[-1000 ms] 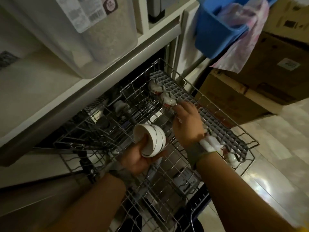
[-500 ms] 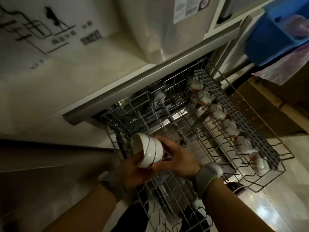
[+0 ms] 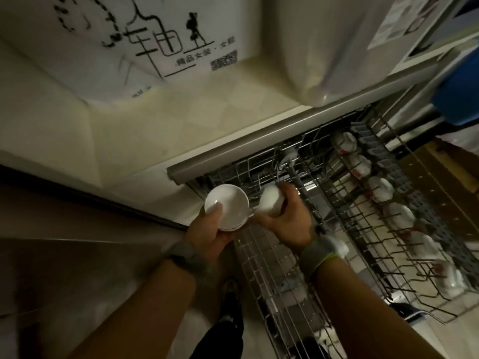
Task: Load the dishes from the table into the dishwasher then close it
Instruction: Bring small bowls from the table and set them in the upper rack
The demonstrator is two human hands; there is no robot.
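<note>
My left hand [image 3: 211,235] holds a small stack of white bowls [image 3: 228,206], thumb inside the top bowl's rim. Just to its right my right hand [image 3: 290,218] grips another white bowl [image 3: 269,202] tilted on its side, lifted apart from the stack. Both hands hover over the left end of the pulled-out upper wire rack [image 3: 344,229] of the dishwasher. Along the rack's right side stands a row of several small white cups [image 3: 381,189] with red marks, upside down beside a grey plastic grid shelf [image 3: 412,203].
A pale countertop [image 3: 145,130] lies above the dishwasher, with a printed white bag [image 3: 145,35] and a clear container [image 3: 318,47] on it. A blue bin [image 3: 456,97] and a cardboard box [image 3: 448,172] stand to the right. My foot [image 3: 230,288] is below the rack.
My right hand has pulled one bowl off the stack and moved it to the right. The view has swung left, with more of the countertop in sight.
</note>
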